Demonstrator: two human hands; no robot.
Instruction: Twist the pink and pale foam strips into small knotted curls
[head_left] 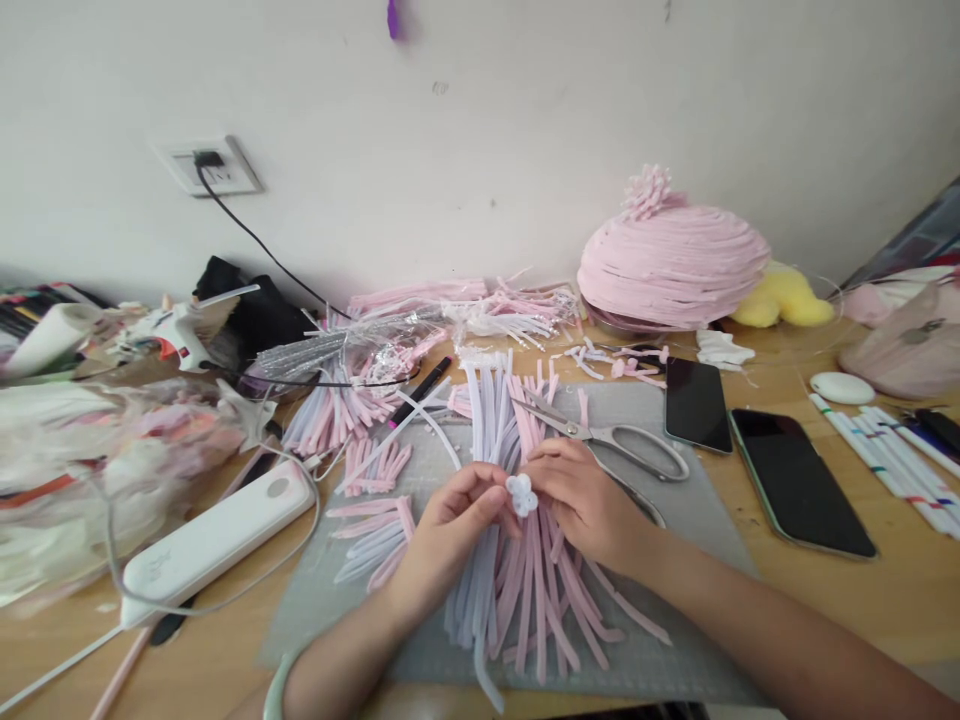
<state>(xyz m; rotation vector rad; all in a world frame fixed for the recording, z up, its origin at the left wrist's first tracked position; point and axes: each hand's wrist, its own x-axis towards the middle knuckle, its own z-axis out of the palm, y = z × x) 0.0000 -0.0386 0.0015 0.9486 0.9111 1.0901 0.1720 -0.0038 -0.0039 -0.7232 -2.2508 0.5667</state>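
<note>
A small pale blue-white flower [521, 494], looped from what looks like pipe cleaner, sits between my two hands. My left hand [472, 510] pinches it from the left with thumb and forefinger. From the right, my right hand [577, 495] has its bent fingers closed at the flower's edge; its thumb is hidden. Beneath the hands lie bundles of pale blue pipe cleaners [472, 590] and pink pipe cleaners [529, 620] on a grey cutting mat [637, 640]. Scissors [637, 445] with grey handles rest just beyond my right hand, their blades across the bundles.
Two phones [802, 480] lie to the right, near several white markers [892, 460]. A large pink wound ball [671, 265] stands at the back. On the left are a white power strip [217, 540] with a cord, a glue gun [176, 335] and plastic bags [142, 440].
</note>
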